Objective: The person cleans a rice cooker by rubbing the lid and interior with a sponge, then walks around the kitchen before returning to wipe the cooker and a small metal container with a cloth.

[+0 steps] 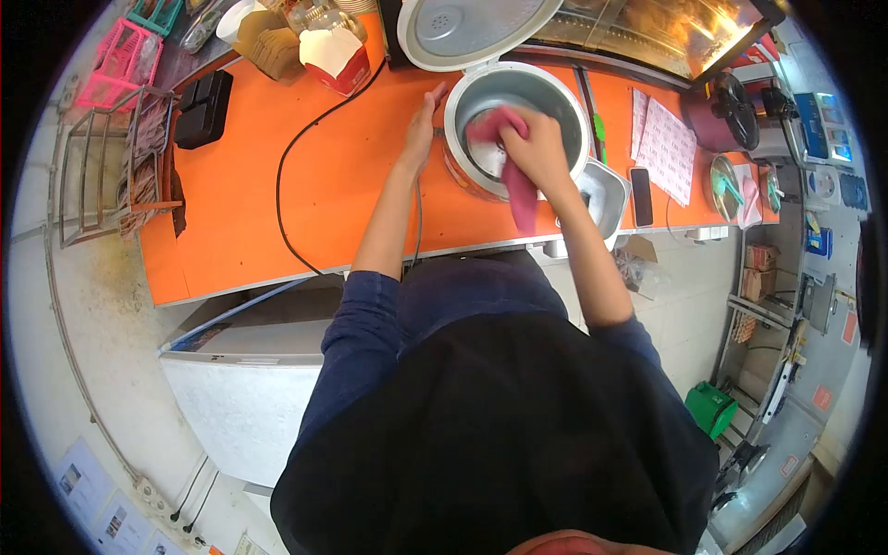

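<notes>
A round cooker with a grey inner wall stands on the orange counter, its lid tipped up at the back. My right hand is closed on a dark pink cloth over the cooker's opening. One part of the cloth reaches inside, and another hangs over the near rim. Against the cooker's left outer side is my left hand, its fingers stretched out and apart from the thumb.
Right of the cooker are a metal tray, a phone and printed sheets. A black cable crosses the counter on the left. A red-and-white box stands near the back, and a glass display case behind.
</notes>
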